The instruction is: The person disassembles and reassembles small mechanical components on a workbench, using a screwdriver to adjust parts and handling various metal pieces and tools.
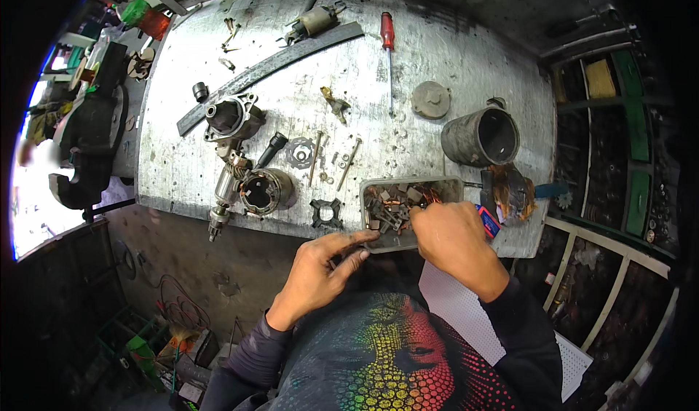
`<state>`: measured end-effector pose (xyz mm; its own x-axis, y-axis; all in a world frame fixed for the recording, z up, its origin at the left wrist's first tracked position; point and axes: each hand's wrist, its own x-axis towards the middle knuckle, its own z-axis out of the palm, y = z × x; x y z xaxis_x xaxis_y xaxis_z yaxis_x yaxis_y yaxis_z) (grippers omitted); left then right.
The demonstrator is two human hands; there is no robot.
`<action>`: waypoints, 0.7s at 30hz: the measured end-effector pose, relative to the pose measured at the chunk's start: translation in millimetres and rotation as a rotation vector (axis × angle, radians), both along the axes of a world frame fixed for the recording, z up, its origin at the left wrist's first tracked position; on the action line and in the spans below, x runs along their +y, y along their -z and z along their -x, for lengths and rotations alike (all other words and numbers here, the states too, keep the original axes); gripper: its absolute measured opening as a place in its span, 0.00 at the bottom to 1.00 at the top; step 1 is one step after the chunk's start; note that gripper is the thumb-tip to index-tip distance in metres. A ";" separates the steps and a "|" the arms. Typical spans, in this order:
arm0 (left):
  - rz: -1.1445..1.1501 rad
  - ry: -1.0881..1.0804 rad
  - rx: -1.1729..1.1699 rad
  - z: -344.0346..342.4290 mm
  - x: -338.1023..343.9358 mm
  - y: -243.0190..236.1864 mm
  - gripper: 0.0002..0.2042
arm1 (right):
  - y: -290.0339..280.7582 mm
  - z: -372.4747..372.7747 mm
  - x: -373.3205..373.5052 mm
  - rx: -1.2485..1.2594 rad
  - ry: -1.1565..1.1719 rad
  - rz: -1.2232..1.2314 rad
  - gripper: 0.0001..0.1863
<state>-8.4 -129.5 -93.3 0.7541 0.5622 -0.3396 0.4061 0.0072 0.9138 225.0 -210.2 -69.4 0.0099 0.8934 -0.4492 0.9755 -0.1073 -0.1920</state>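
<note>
A shallow rectangular metal tray (461,185) stands at the table's near edge. Inside lies a heap of small carbon brushes (394,211) with some copper-coloured wires. My left hand (313,271) is at the tray's near left corner, forefinger over the rim and thumb outside, pinching it. Over the right part of the tray, my right hand (453,242) reaches down into the heap with curled fingers. Its fingertips are hidden, so what they hold cannot be made out. A small blue and red box (488,222) lies just beyond the right hand.
Starter motor parts cover the metal table (284,98): an armature (227,184), a ring-shaped housing (263,192), a hollow cylinder (477,138) and a round cap (431,100). Long bolts (350,163), a red-handled screwdriver (387,32) and a flat metal bar (273,69) lie about. A vise (91,134) stands left.
</note>
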 end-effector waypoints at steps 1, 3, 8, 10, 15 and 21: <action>0.036 -0.008 -0.004 0.0 -0.1 1.5 0.16 | -1.9 2.7 -2.3 0.015 0.015 -0.024 0.06; 0.084 -0.036 -0.034 -1.0 0.4 4.5 0.15 | -0.8 7.2 -1.8 0.090 0.039 -0.158 0.09; 0.015 0.004 0.025 -1.5 2.2 2.7 0.14 | 30.2 13.9 19.3 0.247 -0.038 -0.183 0.13; 0.029 -0.002 0.062 -1.0 2.0 0.8 0.14 | 33.4 5.7 18.0 0.252 -0.109 -0.158 0.14; -0.002 -0.031 0.082 -0.6 -2.7 0.2 0.14 | 6.3 -19.8 5.0 0.034 -0.186 -0.058 0.06; 0.100 -0.108 0.069 -4.0 -8.2 3.3 0.14 | -5.6 -15.2 2.8 0.187 -0.181 -0.160 0.10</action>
